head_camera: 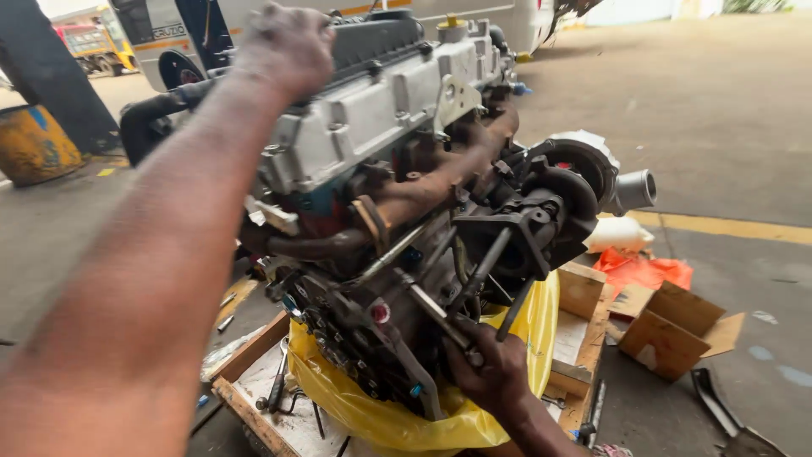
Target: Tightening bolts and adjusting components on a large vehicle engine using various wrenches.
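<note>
The engine (406,211) fills mid-frame, tilted on a yellow sheet (397,415) over a wooden pallet (254,406). The left hand (283,46), upper left, rests closed on its top cover, bracing it. The right hand (486,368), lower centre, has its fingers clamped on a metal rod (436,311); loosening seems underway, and turning next needs steady bracing.
</note>
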